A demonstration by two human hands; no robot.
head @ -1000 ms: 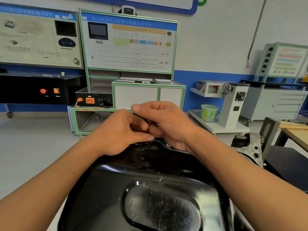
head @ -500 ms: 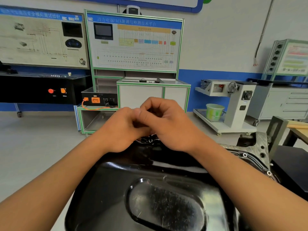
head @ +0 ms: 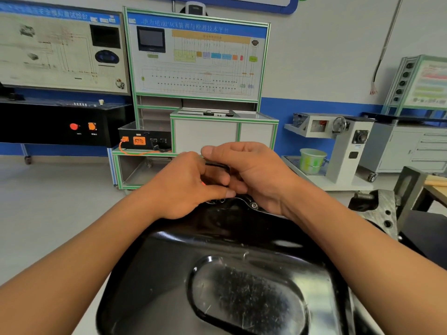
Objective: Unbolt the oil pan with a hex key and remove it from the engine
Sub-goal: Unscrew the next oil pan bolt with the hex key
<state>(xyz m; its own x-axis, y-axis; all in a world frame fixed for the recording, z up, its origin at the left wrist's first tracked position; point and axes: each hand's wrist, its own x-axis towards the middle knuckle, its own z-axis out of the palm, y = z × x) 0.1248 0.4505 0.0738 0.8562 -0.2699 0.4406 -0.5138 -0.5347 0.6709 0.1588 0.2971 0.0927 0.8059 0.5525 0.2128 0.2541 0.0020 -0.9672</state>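
A glossy black oil pan [head: 217, 274] fills the lower middle of the view, sitting on the grey engine block [head: 384, 209]. Both hands meet over the pan's far flange. My right hand [head: 256, 175] curls its fingers round a thin black hex key [head: 217, 164], thumb stretched out on top. My left hand [head: 186, 184] pinches the key's lower part just above the flange, where the tip is hidden by the fingers. One silver bolt head [head: 254, 205] shows on the flange under my right palm.
A green-framed training panel [head: 198, 59] and white cabinet [head: 222, 134] stand behind the engine. A grey stand with a green bucket [head: 312, 159] is at the right, with a wooden bench edge [head: 435, 184] beyond. Grey floor lies to the left.
The camera has shifted slightly. My right hand has turned, so its thumb now points left above the key again, and both hands stay at the same flange spot.
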